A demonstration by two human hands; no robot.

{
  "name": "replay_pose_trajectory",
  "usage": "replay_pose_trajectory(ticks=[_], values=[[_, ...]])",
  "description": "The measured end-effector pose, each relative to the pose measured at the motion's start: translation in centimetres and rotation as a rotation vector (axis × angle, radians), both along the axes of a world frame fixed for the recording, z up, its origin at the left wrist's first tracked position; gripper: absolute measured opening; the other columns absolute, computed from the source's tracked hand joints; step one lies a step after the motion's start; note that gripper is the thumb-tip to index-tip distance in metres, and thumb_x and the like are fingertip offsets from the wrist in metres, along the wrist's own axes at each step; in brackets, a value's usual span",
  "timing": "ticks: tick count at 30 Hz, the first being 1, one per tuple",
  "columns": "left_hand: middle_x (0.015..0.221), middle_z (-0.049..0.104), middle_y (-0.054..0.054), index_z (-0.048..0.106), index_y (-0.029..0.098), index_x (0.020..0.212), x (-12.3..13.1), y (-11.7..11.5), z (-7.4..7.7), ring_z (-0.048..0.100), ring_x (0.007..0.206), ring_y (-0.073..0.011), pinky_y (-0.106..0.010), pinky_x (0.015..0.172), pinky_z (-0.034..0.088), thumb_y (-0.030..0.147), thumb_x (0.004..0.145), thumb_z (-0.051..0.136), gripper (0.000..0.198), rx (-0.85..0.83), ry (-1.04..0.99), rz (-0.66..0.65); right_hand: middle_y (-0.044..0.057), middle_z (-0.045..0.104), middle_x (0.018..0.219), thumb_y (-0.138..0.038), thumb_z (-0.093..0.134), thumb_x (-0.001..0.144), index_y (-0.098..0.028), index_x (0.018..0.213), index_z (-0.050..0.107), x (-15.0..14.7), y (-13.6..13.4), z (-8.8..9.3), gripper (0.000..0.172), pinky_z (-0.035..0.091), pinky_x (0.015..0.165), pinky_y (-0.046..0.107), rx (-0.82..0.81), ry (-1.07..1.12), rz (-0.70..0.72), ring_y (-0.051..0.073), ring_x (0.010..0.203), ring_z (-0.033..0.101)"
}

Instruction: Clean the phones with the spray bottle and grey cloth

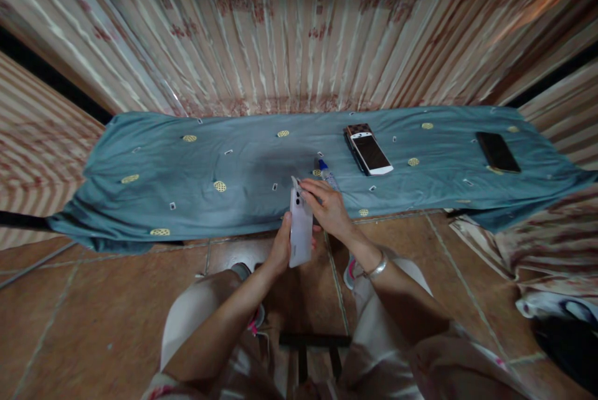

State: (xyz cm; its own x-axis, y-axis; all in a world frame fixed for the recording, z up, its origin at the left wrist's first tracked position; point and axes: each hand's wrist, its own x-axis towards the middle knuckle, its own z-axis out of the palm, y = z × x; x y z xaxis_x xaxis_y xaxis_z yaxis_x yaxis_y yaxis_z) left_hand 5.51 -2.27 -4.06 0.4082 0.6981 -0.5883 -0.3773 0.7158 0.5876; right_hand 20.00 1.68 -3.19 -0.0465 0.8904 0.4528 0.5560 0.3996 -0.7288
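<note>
My left hand (280, 243) is wrapped round the sides of a pale lilac smartphone (300, 235), its back with the dark camera lenses turned up. The phone is held upright in front of the cloth's near edge. My right hand (328, 205) is at the phone's top end, fingers pinched together near the camera. A small whitish piece (294, 182) shows at those fingertips; I cannot tell whether it is a wipe or part of a cover. Just beyond my right hand, a clear bottle with a blue cap (326, 171) lies on the cloth, partly hidden.
A teal patterned cloth (243, 163) covers the low table. On it lie a white phone (370, 152) on top of a dark, checkered item (357, 129), and a black phone (498, 152) at the right. Striped curtains (289, 32) hang behind. A dark stool edge (314, 340) is below my hands.
</note>
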Motion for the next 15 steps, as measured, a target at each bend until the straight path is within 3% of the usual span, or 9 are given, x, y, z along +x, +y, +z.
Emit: replay_pose_trajectory(ticks=[6,15], values=[[0.086,0.076,-0.016,0.070,0.006,0.110,-0.5,0.2,0.7,0.066,0.055,-0.0163,-0.026,0.056,0.053,0.065,0.091,0.041,0.069,-0.001,-0.030,0.005,0.007,0.073,0.115,-0.034,0.057,0.090,-0.024,0.104,0.075,0.2,0.4,-1.2,0.025,0.047,0.103,0.045,-0.076,0.137,-0.099,0.024,0.111,0.065],[0.084,0.076,-0.015,0.069,0.006,0.115,-1.0,0.6,0.8,0.067,0.054,-0.0165,-0.027,0.056,0.054,0.064,0.093,0.037,0.070,0.011,-0.025,0.028,0.004,0.076,0.085,-0.047,0.080,0.063,-0.020,0.087,0.076,-0.7,1.4,-2.0,0.036,0.054,0.082,0.038,-0.517,0.861,-0.062,0.020,0.082,0.068]])
